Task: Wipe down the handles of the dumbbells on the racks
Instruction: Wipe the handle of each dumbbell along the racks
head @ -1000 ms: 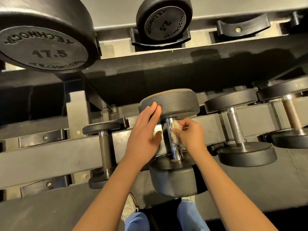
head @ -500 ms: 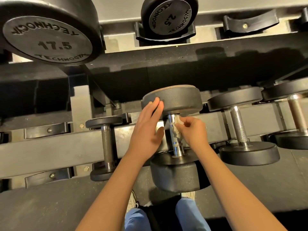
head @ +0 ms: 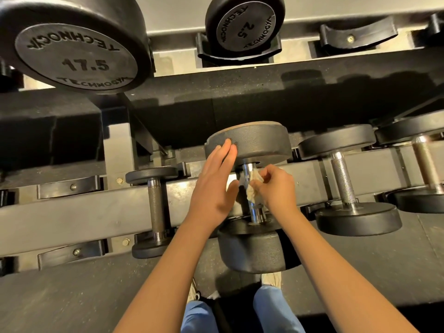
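Note:
A black dumbbell [head: 259,145] with a chrome handle [head: 247,169] lies on the lower rack rail in the middle. My left hand [head: 213,186] rests with straight fingers against its far head. My right hand [head: 276,188] pinches a small pale cloth [head: 252,188] against the right side of the handle, about halfway along it. The near head [head: 252,251] of this dumbbell hangs over the rail's front.
A thin small dumbbell [head: 156,205] sits to the left, two larger ones [head: 346,188] to the right. Above, the upper rack holds a 17.5 dumbbell [head: 72,49] and a 2.5 dumbbell [head: 245,27]. Empty black cradles [head: 69,186] line the rails.
My right hand with the cloth has shifted slightly along the chrome handle. My left hand stays on the far head.

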Demonstrator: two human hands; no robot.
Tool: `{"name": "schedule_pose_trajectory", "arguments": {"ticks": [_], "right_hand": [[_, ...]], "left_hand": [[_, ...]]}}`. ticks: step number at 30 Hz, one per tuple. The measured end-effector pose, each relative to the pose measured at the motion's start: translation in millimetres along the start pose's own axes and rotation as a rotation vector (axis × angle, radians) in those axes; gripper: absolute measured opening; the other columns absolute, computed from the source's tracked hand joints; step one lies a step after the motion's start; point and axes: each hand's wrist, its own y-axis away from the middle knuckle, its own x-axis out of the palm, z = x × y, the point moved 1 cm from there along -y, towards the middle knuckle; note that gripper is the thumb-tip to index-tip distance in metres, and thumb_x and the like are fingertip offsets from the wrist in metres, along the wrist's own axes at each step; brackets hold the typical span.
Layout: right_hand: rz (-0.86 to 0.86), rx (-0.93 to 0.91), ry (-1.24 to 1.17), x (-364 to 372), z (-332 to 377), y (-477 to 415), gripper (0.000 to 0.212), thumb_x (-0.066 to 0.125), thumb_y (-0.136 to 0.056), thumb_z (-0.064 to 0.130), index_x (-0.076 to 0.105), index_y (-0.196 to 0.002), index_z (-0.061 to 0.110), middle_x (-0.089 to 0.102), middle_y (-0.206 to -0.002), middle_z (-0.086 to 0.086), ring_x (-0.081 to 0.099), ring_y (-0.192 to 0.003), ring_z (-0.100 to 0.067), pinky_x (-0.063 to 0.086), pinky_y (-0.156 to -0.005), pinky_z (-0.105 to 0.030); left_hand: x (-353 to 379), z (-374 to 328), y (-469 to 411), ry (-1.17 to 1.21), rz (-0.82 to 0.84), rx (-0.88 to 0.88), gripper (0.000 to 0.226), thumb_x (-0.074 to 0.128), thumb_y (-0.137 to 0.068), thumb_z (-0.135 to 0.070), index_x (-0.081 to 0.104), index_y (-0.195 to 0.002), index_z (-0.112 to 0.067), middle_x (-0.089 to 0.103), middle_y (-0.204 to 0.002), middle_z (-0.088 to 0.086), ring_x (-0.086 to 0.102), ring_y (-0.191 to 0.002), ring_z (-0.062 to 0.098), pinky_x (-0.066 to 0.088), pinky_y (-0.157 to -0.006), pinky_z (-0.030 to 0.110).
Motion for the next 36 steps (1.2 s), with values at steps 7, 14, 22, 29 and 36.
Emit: {"name": "schedule_pose_trajectory", "arguments": {"ticks": [7,14,22,29,36], "right_hand": [[0.207,0.058,0.173,-5.8,-16.2,14.4,0.035,0.075,-0.076,0.004,0.045,-0.066,0.018,0.048,-0.066,0.004,0.049,-0.061,-0.014,0.036,-0.049,-0.019],[-0.059,-0.009,-0.177,3.0,5.6,-3.4,0.020,0.074,-0.081,0.012,0.056,-0.071,0.011,0.057,-0.069,-0.002,0.053,-0.064,-0.016,0.048,-0.062,-0.025],[0.216,0.083,0.187,-3.6,-18.4,16.4,0.023,0.073,-0.076,0.004,0.052,-0.076,0.010,0.052,-0.069,0.000,0.052,-0.063,-0.016,0.045,-0.057,-0.026],[0.036,-0.223,0.049,-2.8,-1.8,35.7,0.011,0.069,-0.083,0.010,0.060,-0.085,0.017,0.061,-0.079,-0.001,0.057,-0.072,-0.017,0.049,-0.067,-0.028],[0.065,-0.444,-0.068,43.4,28.8,62.5,0.006,0.069,-0.085,0.014,0.065,-0.090,0.014,0.061,-0.078,0.005,0.056,-0.070,-0.008,0.043,-0.061,-0.014]], "left_hand": [[-0.4,3.1,1.6,0.001,0.020,0.008,0.063,0.042,-0.099,-0.021,0.007,-0.151,-0.025,-0.001,-0.159,-0.012,-0.006,-0.145,0.006,0.003,-0.117,0.028],[1.0,6.2,7.2,0.002,0.022,-0.009,0.070,0.047,-0.097,-0.010,0.007,-0.152,-0.025,-0.003,-0.158,-0.014,-0.009,-0.144,0.003,0.002,-0.116,0.026],[4.6,14.6,15.3,-0.034,0.012,-0.020,0.071,0.049,-0.096,-0.011,0.008,-0.152,-0.025,0.001,-0.160,-0.012,0.000,-0.147,0.009,0.010,-0.120,0.032],[3.6,61.4,63.1,0.017,-0.143,-0.208,0.052,0.052,-0.094,-0.014,0.038,-0.144,-0.018,0.038,-0.147,-0.001,0.035,-0.135,0.016,0.029,-0.115,0.040],[-2.9,136.2,118.9,-0.123,-0.319,-0.520,0.045,0.059,-0.091,-0.011,0.049,-0.134,-0.006,0.053,-0.129,0.014,0.049,-0.117,0.032,0.033,-0.103,0.047]]}}
